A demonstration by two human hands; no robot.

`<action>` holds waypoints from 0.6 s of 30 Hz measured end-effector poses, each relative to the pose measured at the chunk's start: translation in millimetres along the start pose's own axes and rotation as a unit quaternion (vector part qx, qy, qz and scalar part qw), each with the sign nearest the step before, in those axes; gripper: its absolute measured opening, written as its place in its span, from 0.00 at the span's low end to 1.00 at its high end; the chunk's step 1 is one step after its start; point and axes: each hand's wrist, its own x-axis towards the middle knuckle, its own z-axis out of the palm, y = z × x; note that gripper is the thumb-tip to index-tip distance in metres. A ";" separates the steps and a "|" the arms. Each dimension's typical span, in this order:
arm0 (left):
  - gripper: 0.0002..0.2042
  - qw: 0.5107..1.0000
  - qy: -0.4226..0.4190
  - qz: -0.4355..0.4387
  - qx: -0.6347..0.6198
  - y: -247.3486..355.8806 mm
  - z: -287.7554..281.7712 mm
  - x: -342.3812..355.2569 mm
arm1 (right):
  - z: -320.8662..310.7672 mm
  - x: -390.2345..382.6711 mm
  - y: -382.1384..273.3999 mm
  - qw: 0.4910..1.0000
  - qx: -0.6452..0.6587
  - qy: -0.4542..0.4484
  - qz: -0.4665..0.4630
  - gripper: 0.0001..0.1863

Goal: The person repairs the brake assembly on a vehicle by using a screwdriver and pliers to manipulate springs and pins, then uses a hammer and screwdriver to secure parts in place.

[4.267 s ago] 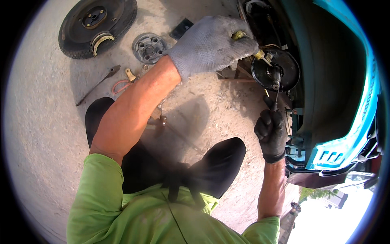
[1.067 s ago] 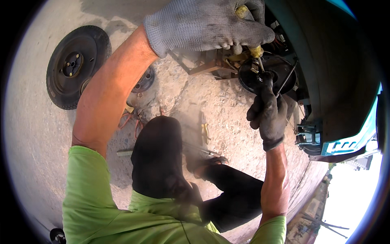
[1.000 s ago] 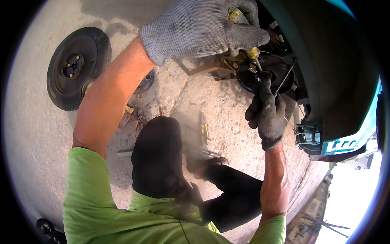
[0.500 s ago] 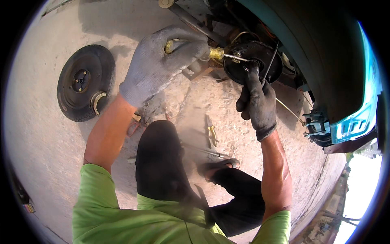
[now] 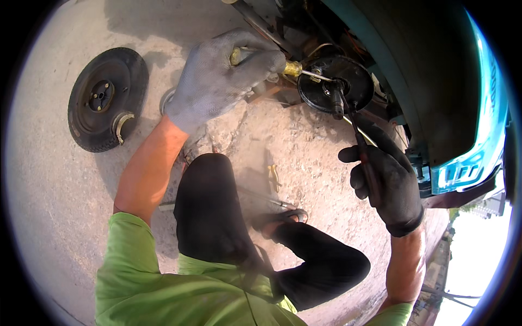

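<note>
My left hand (image 5: 225, 79), in a grey glove, is closed around a screwdriver with a yellow handle (image 5: 292, 68). Its metal shaft reaches to the middle of a black round brake plate (image 5: 360, 81). Another bit of yellow shows at the rear of that grip. Below and to the right of the plate, my right hand (image 5: 391, 182), in a dark glove, grips a second screwdriver by its dark handle (image 5: 368, 165). This one's shaft slants up to the plate's centre, close to the first tip. Exactly what the tips touch is too small to tell.
A small wheel with a tyre (image 5: 81, 127) lies on the ground at left, a curved brake shoe (image 5: 120, 127) on its edge. Yellow-handled pliers (image 5: 274, 178) and a metal bar (image 5: 266, 199) lie near my foot. A teal vehicle body (image 5: 478, 141) overhangs at right.
My right hand has drawn back down and right from the plate's centre. The dark-handled screwdriver now points into the centre instead of sticking up past the fingers. My left hand stays nearly in place.
</note>
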 end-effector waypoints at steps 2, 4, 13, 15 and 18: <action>0.13 0.999 -0.011 -0.041 -0.005 11.0 0.4 -0.5 | 3.3 1.0 0.3 0.999 -0.039 0.013 -0.013 0.14; 0.13 0.998 -0.016 -0.058 -0.007 14.4 0.4 -2.0 | 3.8 4.0 -1.5 0.999 -0.051 0.016 0.007 0.14; 0.12 0.998 -0.002 -0.017 0.060 12.7 -0.5 -4.7 | -12.0 22.2 -23.4 0.949 0.255 -0.005 0.187 0.25; 0.12 0.997 -0.005 -0.019 0.071 9.6 -0.8 -4.2 | -18.5 20.3 -20.2 0.951 0.266 -0.033 0.154 0.19; 0.11 0.991 -0.016 0.059 0.123 5.7 -2.0 -2.7 | -17.4 21.0 -26.2 0.927 0.326 -0.017 0.186 0.17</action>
